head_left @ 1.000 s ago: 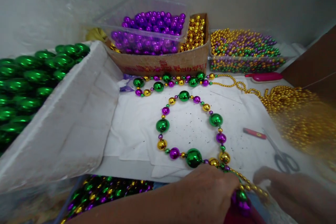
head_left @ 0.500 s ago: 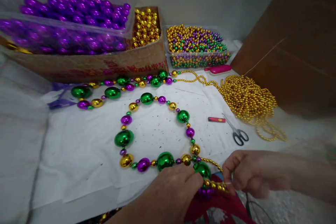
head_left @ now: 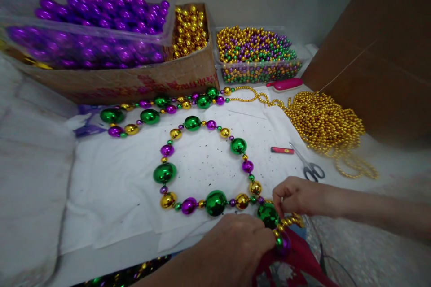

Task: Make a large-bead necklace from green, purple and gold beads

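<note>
A bead necklace (head_left: pixel 215 203) of green, purple and gold balls lies in a loop on the white cloth (head_left: pixel 111 206). At its lower right end my left hand (head_left: pixel 239 240) is closed on the necklace, beside a large green ball (head_left: pixel 268 214). A short run of gold beads (head_left: pixel 289 221) sticks out to the right of those fingers, above a purple ball (head_left: pixel 283 245). My right hand (head_left: pixel 292 195) is closed in a pinch just above the gold beads, close to the green ball. What lies between its fingertips is hidden.
Scissors (head_left: pixel 313 171) and a red lighter (head_left: pixel 282 150) lie right of the loop. Behind are a gold bead pile (head_left: pixel 326 121), a pink-handled tool (head_left: pixel 288 84), a second necklace (head_left: pixel 150 116), a tub of small beads (head_left: pixel 259 74), and a cardboard box (head_left: pixel 151 85) with purple and gold balls.
My right hand has moved up and left, from the end of the gold beads to near the green ball. The gold beads now curve upward. The whole view has shifted slightly.
</note>
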